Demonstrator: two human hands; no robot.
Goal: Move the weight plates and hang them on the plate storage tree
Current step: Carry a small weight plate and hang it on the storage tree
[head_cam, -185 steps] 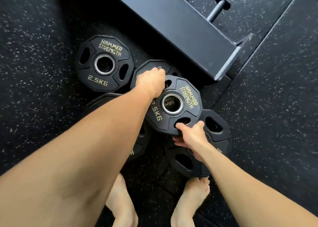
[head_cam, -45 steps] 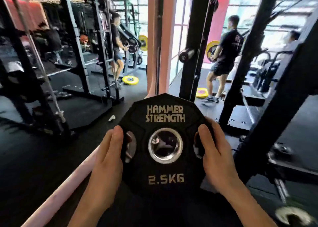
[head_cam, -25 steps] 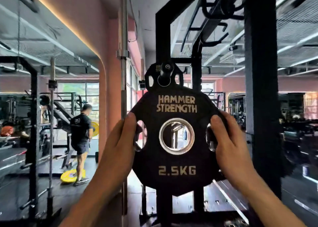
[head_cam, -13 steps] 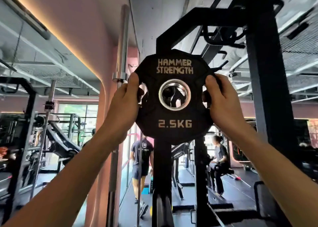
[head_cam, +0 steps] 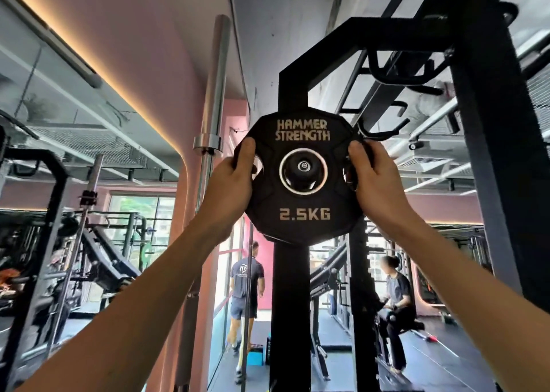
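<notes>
A black 2.5 kg weight plate [head_cam: 302,213] marked HAMMER STRENGTH is held up at head height against the black upright post [head_cam: 293,302] of the plate storage tree. My left hand [head_cam: 230,183] grips its left edge and my right hand [head_cam: 376,183] grips its right edge, fingers curled into the side openings. The end of a storage peg [head_cam: 303,165] shows inside the plate's steel-ringed centre hole. A second plate edge seems to sit just behind it, mostly hidden.
A chrome barbell [head_cam: 208,153] stands upright just left of the post. A thick black rack column [head_cam: 500,183] rises at the right, with hooks above. Two people [head_cam: 245,287] are farther back among gym machines, one of them seated [head_cam: 395,296].
The plate has moved forward onto the post: the peg end now fills its centre hole, where open space showed before. Both hands keep their grip on its sides.
</notes>
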